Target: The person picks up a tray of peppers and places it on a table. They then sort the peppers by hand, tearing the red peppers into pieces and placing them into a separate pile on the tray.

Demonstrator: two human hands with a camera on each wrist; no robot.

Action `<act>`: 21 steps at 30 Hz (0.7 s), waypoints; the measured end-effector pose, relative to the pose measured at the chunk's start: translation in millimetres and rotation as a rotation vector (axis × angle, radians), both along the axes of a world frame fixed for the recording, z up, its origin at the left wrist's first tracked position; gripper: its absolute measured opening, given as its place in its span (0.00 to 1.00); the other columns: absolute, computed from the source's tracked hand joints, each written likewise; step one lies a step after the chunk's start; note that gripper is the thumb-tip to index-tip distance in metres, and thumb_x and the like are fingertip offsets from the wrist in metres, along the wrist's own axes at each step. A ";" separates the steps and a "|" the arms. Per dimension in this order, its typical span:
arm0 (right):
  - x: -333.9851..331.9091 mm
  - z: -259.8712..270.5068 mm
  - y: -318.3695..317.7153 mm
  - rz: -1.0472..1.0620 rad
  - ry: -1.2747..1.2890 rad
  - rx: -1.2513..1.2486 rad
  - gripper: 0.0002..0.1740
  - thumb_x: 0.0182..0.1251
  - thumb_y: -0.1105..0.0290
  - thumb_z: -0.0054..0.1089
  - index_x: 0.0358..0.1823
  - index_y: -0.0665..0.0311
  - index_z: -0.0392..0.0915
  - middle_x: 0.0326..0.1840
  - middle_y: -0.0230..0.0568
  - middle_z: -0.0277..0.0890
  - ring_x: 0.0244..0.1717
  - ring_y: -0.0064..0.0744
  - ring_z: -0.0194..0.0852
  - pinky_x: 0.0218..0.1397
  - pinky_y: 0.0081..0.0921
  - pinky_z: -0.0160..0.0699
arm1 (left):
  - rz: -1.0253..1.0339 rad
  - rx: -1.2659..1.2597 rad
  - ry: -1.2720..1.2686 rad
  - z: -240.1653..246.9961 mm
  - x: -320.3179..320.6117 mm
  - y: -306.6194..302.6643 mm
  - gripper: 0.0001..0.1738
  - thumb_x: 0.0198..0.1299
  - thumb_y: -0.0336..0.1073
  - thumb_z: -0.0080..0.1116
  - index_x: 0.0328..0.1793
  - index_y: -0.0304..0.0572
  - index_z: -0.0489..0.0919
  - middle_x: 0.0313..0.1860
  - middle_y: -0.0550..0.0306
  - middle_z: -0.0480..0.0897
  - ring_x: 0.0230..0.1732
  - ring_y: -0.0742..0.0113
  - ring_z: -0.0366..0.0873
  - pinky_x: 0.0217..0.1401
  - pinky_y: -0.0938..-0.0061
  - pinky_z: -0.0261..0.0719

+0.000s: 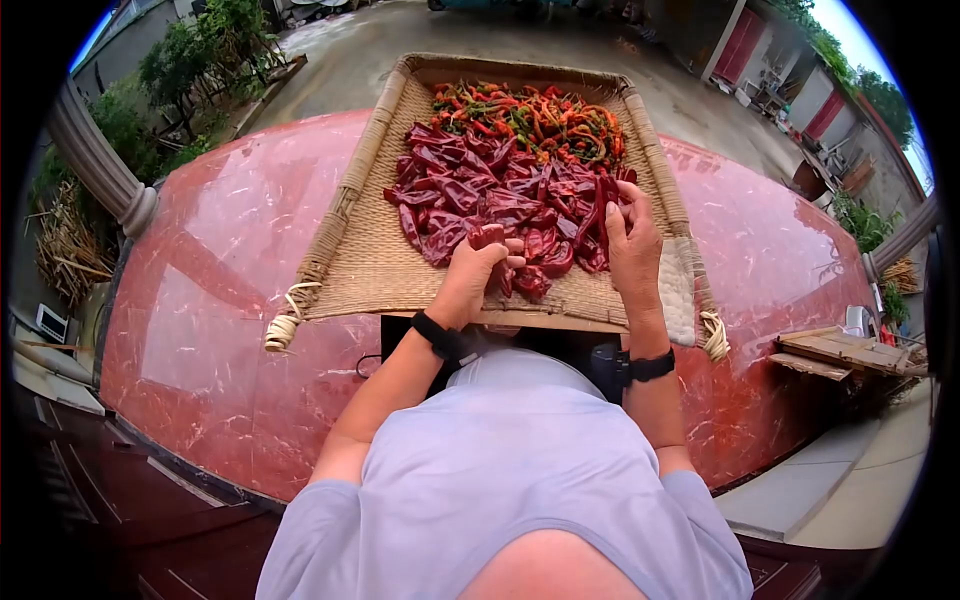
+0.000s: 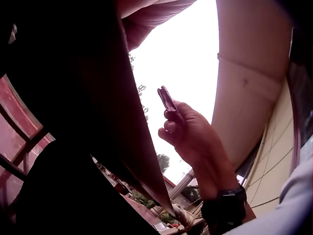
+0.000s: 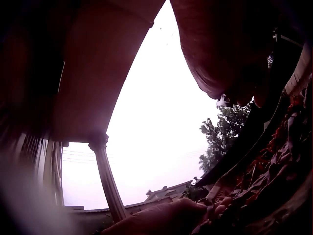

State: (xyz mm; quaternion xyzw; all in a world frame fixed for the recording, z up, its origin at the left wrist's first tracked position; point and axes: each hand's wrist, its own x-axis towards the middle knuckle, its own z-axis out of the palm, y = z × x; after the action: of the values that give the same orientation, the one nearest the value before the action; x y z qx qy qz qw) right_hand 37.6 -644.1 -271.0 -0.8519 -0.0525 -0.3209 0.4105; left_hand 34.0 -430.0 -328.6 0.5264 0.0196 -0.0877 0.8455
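Dark red dried peppers (image 1: 470,180) lie in a heap on a woven tray (image 1: 350,275). At the heap's near edge, my left hand (image 1: 475,275) grips a dark red pepper (image 1: 487,236) between thumb and curled fingers. My right hand (image 1: 635,250), at the heap's right side, pinches a long dark pepper (image 1: 606,195) between thumb and fingers. The left wrist view shows the right hand (image 2: 193,134) from below, with a pepper (image 2: 167,99) sticking up from its fingers. In the right wrist view, the peppers (image 3: 279,169) are dim and partly hidden.
Thinner orange, red and green peppers (image 1: 540,115) cover the tray's far end. A pale flat patch (image 1: 677,290) lies at its near right corner, and the raised rim (image 1: 345,190) runs along the sides. Red stone floor (image 1: 215,330) surrounds it; boards (image 1: 850,350) lie at the right.
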 end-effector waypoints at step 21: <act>19.8 -48.4 -10.7 0.025 0.300 -0.429 0.09 0.63 0.64 0.62 0.43 0.54 0.82 0.36 0.39 0.74 0.41 0.42 0.78 0.44 0.39 0.75 | 0.043 0.384 -0.459 -0.2 1.3 -11.1 0.19 0.59 0.22 0.60 0.56 0.45 0.76 0.43 0.59 0.81 0.45 0.67 0.78 0.50 0.78 0.77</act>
State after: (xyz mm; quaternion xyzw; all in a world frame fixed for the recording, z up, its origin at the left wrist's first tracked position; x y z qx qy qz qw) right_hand 57.4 -654.8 -319.4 -0.9568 -0.0685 -0.1674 0.2276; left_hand 35.3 -441.1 -328.8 0.6823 -0.1445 0.0568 0.7144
